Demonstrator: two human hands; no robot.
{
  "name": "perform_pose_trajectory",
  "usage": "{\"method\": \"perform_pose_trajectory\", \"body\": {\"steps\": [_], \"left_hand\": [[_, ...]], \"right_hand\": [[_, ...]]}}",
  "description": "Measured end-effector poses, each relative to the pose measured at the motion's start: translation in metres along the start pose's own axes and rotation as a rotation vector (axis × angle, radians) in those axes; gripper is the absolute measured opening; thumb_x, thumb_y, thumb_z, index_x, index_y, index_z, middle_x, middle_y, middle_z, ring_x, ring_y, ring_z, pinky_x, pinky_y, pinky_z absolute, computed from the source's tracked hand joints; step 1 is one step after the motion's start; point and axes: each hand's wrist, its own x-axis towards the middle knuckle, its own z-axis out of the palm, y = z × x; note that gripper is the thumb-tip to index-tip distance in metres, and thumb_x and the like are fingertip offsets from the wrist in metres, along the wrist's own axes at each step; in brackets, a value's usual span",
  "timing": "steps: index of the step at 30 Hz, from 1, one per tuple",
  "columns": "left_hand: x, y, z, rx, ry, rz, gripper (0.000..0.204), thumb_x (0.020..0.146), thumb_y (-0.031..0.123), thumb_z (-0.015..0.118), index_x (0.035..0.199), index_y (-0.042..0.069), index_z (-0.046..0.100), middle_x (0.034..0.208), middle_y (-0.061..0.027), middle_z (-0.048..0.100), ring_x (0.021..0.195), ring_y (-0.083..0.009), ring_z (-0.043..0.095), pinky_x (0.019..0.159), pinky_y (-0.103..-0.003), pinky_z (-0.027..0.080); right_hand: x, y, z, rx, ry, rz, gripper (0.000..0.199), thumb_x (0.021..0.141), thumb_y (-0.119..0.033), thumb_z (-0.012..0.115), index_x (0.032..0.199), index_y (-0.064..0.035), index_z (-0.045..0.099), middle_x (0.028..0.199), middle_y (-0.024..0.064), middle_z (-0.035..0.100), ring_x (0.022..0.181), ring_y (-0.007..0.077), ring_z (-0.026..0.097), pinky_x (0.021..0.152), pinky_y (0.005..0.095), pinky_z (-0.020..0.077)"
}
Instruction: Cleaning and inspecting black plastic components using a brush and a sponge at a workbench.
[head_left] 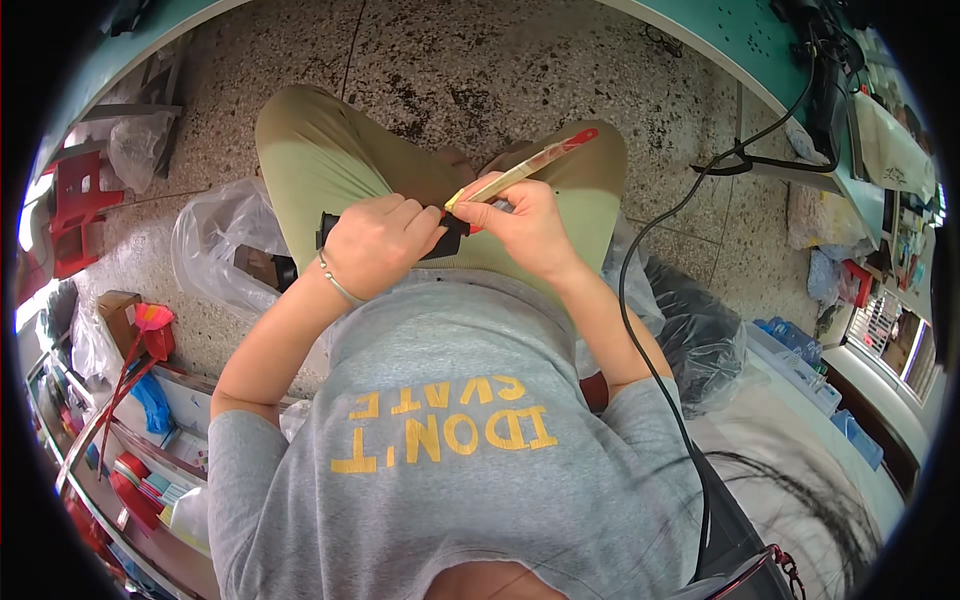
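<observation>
My left hand (378, 243) is closed round a black object (447, 242) above my lap; its kind is hard to make out, as the fingers cover much of it. In my right hand (527, 222) is a slim brush (540, 160) with a pale wooden handle and a red end pointing up and away. Its yellowish tip meets the near side of the left fingers, at the edge of the black object. A small red patch shows beside that edge, under my right fingers. Both hands are close together between my knees.
A black cable (640, 235) hangs along my right side from a green table (720, 45). Clear plastic bags (215, 240) and a black bag (695, 330) lie beside my legs. Red stools (75, 215) and a cluttered shelf (150, 420) stand at left.
</observation>
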Motion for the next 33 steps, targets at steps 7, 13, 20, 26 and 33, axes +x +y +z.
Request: {"method": "perform_pose_trajectory", "body": {"steps": [7,13,20,26,33], "left_hand": [[0.002,0.006,-0.002,-0.067,0.036,-0.002,0.016,0.072,0.012,0.065,0.083,0.004,0.057,0.065,-0.0059,0.053,0.058,-0.0216,0.055,0.051,-0.032,0.045],[-0.006,0.004,0.003,-0.142,0.031,-0.164,0.015,0.074,0.012,0.065,0.084,0.003,0.059,0.067,-0.0093,0.058,0.059,-0.0246,0.057,0.052,-0.035,0.046],[0.000,0.014,0.006,-0.131,0.118,-0.323,0.013,0.072,0.012,0.067,0.080,0.004,0.060,0.063,-0.0093,0.058,0.054,-0.0241,0.058,0.049,-0.033,0.046],[0.006,0.024,0.010,0.043,0.270,-0.286,0.018,0.069,0.014,0.068,0.066,0.009,0.051,0.055,-0.0033,0.049,0.048,-0.0182,0.053,0.043,-0.030,0.042],[0.007,0.024,0.011,0.069,0.249,-0.257,0.012,0.067,0.011,0.068,0.073,0.005,0.059,0.056,-0.0061,0.054,0.047,-0.0213,0.054,0.044,-0.032,0.043]], "right_hand": [[0.020,0.046,-0.014,-0.811,0.238,-0.482,0.008,0.079,-0.007,0.063,0.078,0.0009,0.062,0.073,0.0031,0.061,0.067,0.0101,0.057,0.060,0.0248,0.0475],[0.010,0.006,-0.026,-0.353,0.427,-0.247,0.006,0.080,-0.005,0.062,0.083,0.0004,0.061,0.072,0.0023,0.062,0.067,0.0094,0.057,0.061,0.0221,0.0455],[-0.010,-0.005,-0.007,-0.245,0.231,-0.302,0.007,0.080,-0.004,0.064,0.084,0.0007,0.061,0.084,0.0044,0.061,0.075,0.0090,0.055,0.068,0.0230,0.0446],[-0.003,0.015,0.016,-0.481,0.324,-0.624,0.007,0.078,-0.004,0.066,0.082,0.0006,0.062,0.085,0.0059,0.061,0.074,0.0101,0.054,0.064,0.0229,0.0440],[-0.002,0.019,0.025,-0.256,0.343,-0.453,0.006,0.077,-0.002,0.065,0.080,0.0004,0.062,0.082,0.0068,0.060,0.073,0.0125,0.055,0.063,0.0251,0.0445]]}}
